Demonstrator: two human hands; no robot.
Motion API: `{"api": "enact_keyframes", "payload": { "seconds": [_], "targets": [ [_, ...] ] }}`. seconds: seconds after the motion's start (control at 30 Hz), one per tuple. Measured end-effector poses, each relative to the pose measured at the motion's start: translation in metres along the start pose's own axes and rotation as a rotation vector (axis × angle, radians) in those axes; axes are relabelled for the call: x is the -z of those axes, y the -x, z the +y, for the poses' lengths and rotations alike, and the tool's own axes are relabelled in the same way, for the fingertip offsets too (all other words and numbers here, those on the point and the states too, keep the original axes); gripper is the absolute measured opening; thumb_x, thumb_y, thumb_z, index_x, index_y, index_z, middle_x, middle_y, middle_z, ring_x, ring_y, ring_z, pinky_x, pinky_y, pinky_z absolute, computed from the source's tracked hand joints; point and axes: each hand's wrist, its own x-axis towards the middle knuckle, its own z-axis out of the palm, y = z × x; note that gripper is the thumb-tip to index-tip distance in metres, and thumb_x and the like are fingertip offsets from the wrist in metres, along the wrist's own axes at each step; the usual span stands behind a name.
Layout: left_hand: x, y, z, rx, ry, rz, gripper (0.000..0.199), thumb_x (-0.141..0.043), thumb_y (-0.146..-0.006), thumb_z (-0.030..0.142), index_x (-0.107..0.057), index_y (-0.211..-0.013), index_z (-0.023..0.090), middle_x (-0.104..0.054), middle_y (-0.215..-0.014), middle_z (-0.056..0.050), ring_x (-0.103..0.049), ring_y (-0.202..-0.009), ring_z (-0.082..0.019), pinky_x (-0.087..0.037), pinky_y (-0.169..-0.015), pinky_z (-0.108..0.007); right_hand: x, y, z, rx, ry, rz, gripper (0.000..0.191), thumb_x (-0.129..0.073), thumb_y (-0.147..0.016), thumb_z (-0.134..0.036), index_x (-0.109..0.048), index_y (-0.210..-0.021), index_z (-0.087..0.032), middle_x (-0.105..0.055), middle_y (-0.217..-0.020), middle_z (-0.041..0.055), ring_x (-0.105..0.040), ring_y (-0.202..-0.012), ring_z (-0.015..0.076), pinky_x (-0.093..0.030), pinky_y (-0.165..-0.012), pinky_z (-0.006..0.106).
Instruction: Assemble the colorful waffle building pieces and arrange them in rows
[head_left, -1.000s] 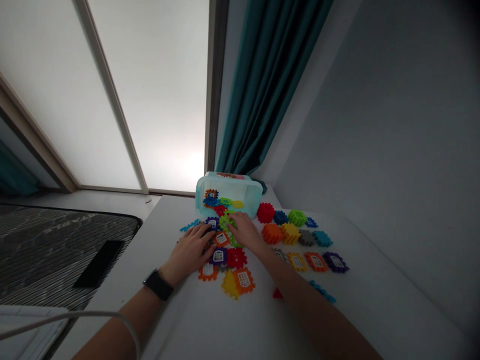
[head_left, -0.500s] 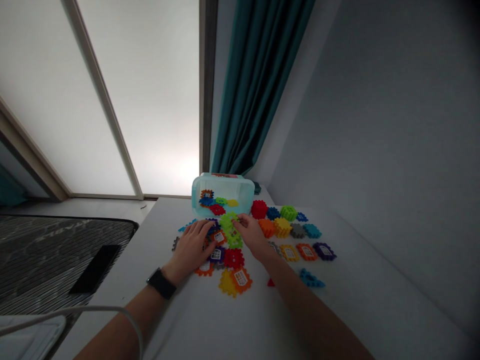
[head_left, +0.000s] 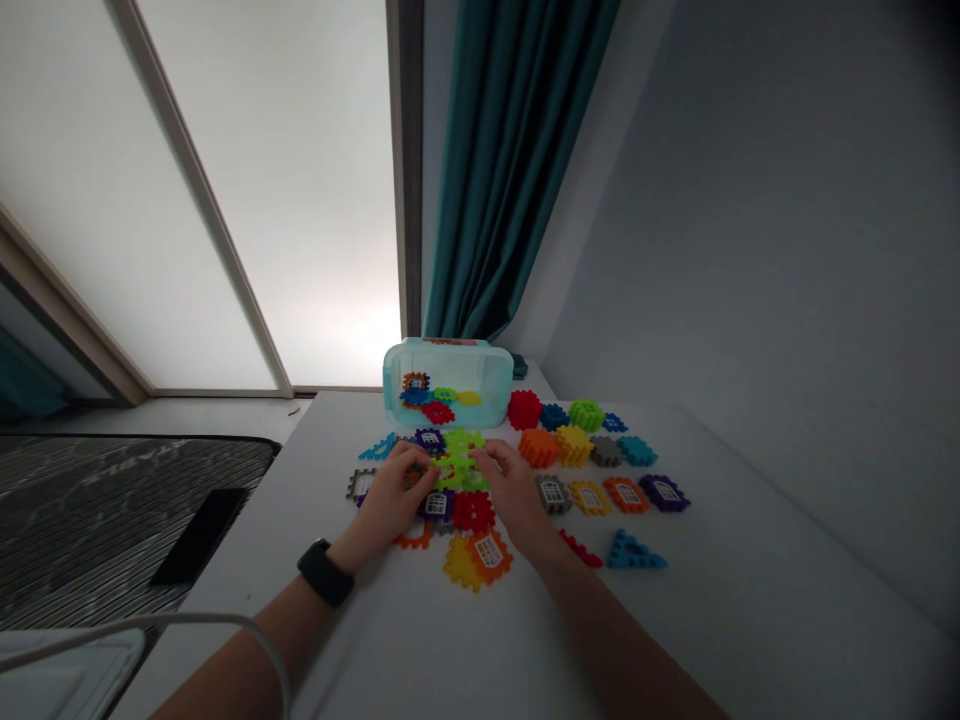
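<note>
Several light-green toothed building blocks (head_left: 463,441) lie bunched among the loose pieces on the table. My right hand (head_left: 513,490) pinches one at its right edge between thumb and fingers. My left hand (head_left: 391,497), wearing a black watch, has its thumb and fingers closed at the left edge of the green blocks; the fingertips partly hide the contact. Just below are a purple window block (head_left: 436,504) and a red block (head_left: 474,512). A yellow block (head_left: 462,563) and an orange window block (head_left: 491,555) overlap nearer me.
A pale-blue tub (head_left: 491,385) with several blocks inside lies behind my hands. Rows of sorted blocks, including an orange stack (head_left: 538,448) and a purple window block (head_left: 664,492), stand right. Blue triangles (head_left: 634,550) lie nearer. A white cable (head_left: 187,618) crosses at lower left.
My left hand's spread fingers have drawn together and moved to the green blocks. The green blocks now spread wider to the left. My right hand stays at their right side.
</note>
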Motion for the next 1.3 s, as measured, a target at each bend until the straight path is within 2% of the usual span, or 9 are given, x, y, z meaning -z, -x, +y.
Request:
{"api": "enact_keyframes", "payload": {
  "seconds": [0.1, 0.23, 0.4, 0.5, 0.6, 0.73, 0.87, 1.13, 1.3],
  "targets": [
    [0.006, -0.001, -0.001, 0.021, -0.044, 0.036, 0.017, -0.058, -0.091, 0.032, -0.060, -0.081, 0.020, -0.059, -0.082, -0.001, -0.057, -0.077, -0.017, -0.047, -0.071, -0.029, 0.010, 0.000, 0.001, 0.117, 0.251, 0.081, 0.033, -0.059, -0.088, -0.049, -0.060, -0.072, -0.020, -0.060, -0.083, 0.0023, -0.058, -0.079, 0.0194, -0.049, -0.073, 0.031],
    [0.011, -0.001, -0.003, 0.032, -0.085, 0.068, 0.016, -0.055, -0.092, 0.032, -0.061, -0.084, 0.020, -0.060, -0.075, 0.001, -0.055, -0.068, -0.016, -0.044, -0.064, -0.027, 0.013, 0.004, 0.006, 0.182, 0.506, 0.053, 0.033, -0.054, -0.091, -0.044, -0.060, -0.070, -0.020, -0.060, -0.073, 0.0024, -0.057, -0.071, 0.0203, -0.046, -0.070, 0.033],
    [0.011, 0.000, -0.003, -0.055, -0.172, 0.070, 0.011, -0.055, -0.091, 0.026, -0.064, -0.088, 0.020, -0.065, -0.079, -0.001, -0.061, -0.073, -0.018, -0.046, -0.068, -0.029, 0.004, 0.011, 0.009, 0.210, 0.650, 0.033, 0.027, -0.056, -0.090, -0.034, -0.067, -0.110, -0.020, -0.068, -0.087, 0.0062, -0.062, -0.085, 0.0256, -0.048, -0.085, 0.042],
    [0.012, 0.001, -0.003, -0.142, -0.274, 0.094, 0.008, -0.057, -0.090, 0.024, -0.064, -0.088, 0.021, -0.066, -0.079, -0.001, -0.062, -0.077, -0.019, -0.045, -0.073, -0.032, 0.004, 0.014, 0.004, 0.288, 0.643, 0.021, 0.032, -0.054, -0.091, -0.030, -0.062, -0.121, -0.021, -0.068, -0.106, 0.0091, -0.061, -0.102, 0.0273, -0.046, -0.096, 0.046],
    [0.013, 0.002, -0.001, -0.245, -0.343, 0.126, 0.008, -0.056, -0.091, 0.023, -0.063, -0.088, 0.021, -0.067, -0.081, -0.002, -0.063, -0.080, -0.020, -0.044, -0.077, -0.034, 0.004, 0.017, -0.004, 0.334, 0.574, -0.091, 0.029, -0.053, -0.093, -0.031, -0.060, -0.120, -0.023, -0.066, -0.115, 0.0087, -0.059, -0.111, 0.0259, -0.045, -0.101, 0.044],
    [0.014, 0.005, 0.002, -0.410, -0.391, 0.122, 0.010, -0.054, -0.095, 0.021, -0.063, -0.090, 0.021, -0.069, -0.084, -0.002, -0.063, -0.084, -0.020, -0.043, -0.084, -0.037, 0.003, 0.022, -0.010, 0.304, 0.532, -0.202, 0.030, -0.059, -0.091, -0.033, -0.059, -0.119, -0.023, -0.065, -0.118, 0.0078, -0.058, -0.114, 0.0255, -0.046, -0.101, 0.043],
    [0.015, 0.007, 0.003, -0.518, -0.455, 0.078, 0.010, -0.055, -0.097, 0.023, -0.065, -0.093, 0.022, -0.070, -0.089, -0.003, -0.063, -0.085, -0.019, -0.042, -0.092, -0.040, 0.003, 0.023, -0.012, 0.268, 0.498, -0.216, 0.025, -0.061, -0.090, -0.033, -0.060, -0.113, -0.023, -0.066, -0.113, 0.0068, -0.060, -0.110, 0.0252, -0.046, -0.100, 0.043],
    [0.017, 0.007, 0.003, -0.538, -0.519, -0.051, 0.011, -0.058, -0.096, 0.027, -0.065, -0.103, 0.023, -0.070, -0.096, -0.004, -0.063, -0.091, -0.021, -0.039, -0.099, -0.043, 0.006, 0.021, -0.014, 0.324, 0.476, -0.202, 0.027, -0.064, -0.085, -0.026, -0.058, -0.112, -0.024, -0.065, -0.112, 0.0067, -0.061, -0.108, 0.0251, -0.049, -0.098, 0.043],
    [0.018, 0.006, 0.000, -0.430, -0.450, -0.060, 0.054, -0.073, -0.084, 0.043, -0.055, -0.131, 0.020, -0.062, -0.121, -0.012, -0.057, -0.113, -0.029, -0.044, -0.100, -0.044, 0.013, 0.017, -0.014, 0.498, 0.531, -0.240, 0.041, -0.065, -0.081, -0.019, -0.055, -0.120, -0.024, -0.063, -0.121, 0.0085, -0.057, -0.118, 0.0267, -0.046, -0.105, 0.046]
  ]
}}
